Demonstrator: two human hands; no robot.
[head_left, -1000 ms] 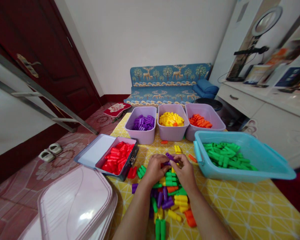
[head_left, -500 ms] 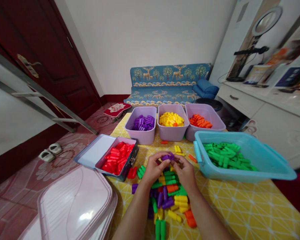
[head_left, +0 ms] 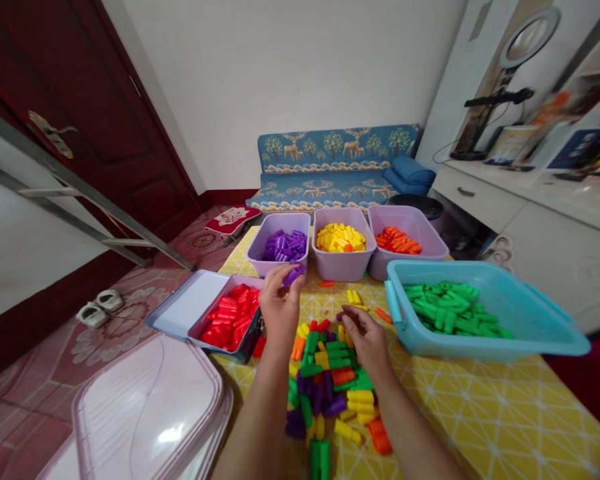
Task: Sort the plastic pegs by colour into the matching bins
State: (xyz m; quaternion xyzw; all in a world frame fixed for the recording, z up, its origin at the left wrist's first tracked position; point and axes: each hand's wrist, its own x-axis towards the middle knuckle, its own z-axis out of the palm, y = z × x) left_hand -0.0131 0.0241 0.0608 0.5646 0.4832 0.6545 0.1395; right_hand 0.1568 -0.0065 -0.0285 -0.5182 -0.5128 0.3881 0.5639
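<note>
My left hand (head_left: 280, 303) pinches a purple plastic piece (head_left: 294, 274), a short double tube by its look. It is raised just in front of the lilac bin of purple pieces (head_left: 286, 245). My right hand (head_left: 371, 339) is over the far right side of a mixed pile (head_left: 337, 355) of green, yellow, orange, red and purple pieces. Between its thumb and fingers a small purple piece (head_left: 340, 316) shows, mostly covered by the fingertips.
Beyond the pile stand lilac bins of yellow pieces (head_left: 341, 238) and orange pieces (head_left: 399, 241). A turquoise tub (head_left: 485, 350) of green pieces is at right. An open case (head_left: 180, 310) with red pieces and stacked lids (head_left: 150, 400) lie left. Loose pieces dot the yellow tablecloth (head_left: 480, 413).
My hands were together over the pile at a purple piece. They have parted: the left has moved forward and left with a purple piece, while the right stays near the pile.
</note>
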